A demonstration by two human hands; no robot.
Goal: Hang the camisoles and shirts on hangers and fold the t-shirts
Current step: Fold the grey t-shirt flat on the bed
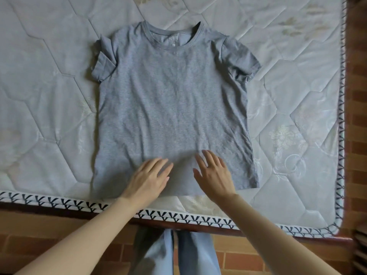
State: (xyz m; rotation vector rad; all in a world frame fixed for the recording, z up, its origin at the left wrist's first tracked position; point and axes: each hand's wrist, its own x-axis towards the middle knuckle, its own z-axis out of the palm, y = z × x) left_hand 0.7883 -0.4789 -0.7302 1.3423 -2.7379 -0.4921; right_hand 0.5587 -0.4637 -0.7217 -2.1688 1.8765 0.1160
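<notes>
Grey tee (172, 108), pale quilted mattress (49, 86)

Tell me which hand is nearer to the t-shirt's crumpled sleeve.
Left. The left hand lies on the grey t-shirt near its hem, on the same side as the crumpled sleeve. The right hand lies beside it, further toward the flat sleeve.

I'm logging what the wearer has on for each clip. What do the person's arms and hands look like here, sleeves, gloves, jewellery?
Both the left hand and the right hand are bare, with no gloves. No watch or bracelet shows at either wrist. The forearms show no sleeve, so any sleeves end beyond the frame. Whether a finger carries a ring is too blurred to tell.
</notes>
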